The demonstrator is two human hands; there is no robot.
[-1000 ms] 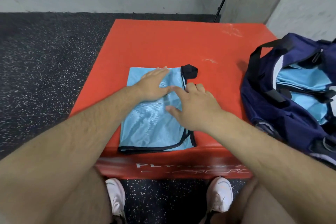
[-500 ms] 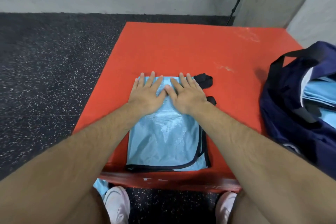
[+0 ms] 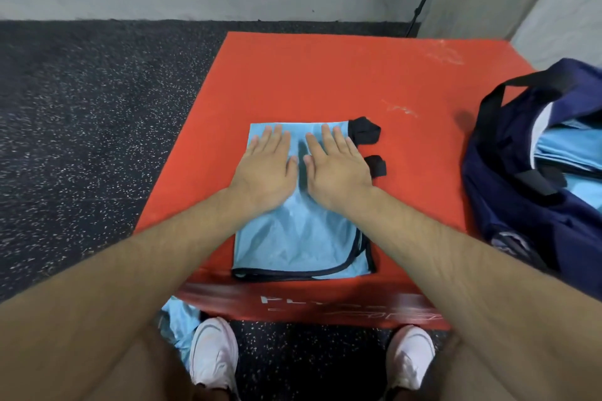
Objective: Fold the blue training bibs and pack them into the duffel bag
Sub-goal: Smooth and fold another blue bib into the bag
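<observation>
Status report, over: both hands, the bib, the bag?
Left hand and right hand open, flat on folded bib. It lies on red box, not yet packed. Duffel bag open at right.

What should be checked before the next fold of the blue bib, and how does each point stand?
1. Bib lies flat on the red box: ok.
2. Left hand and right hand press flat on its far half: ok.
3. Black loops tucked in: not ok, they stick out on the right.
4. Bag open: ok, blue fabric shows inside.
5. Room left in the bag: cannot tell.
6. Floor cleared: not ok, blue cloth lies by a white shoe.
</observation>
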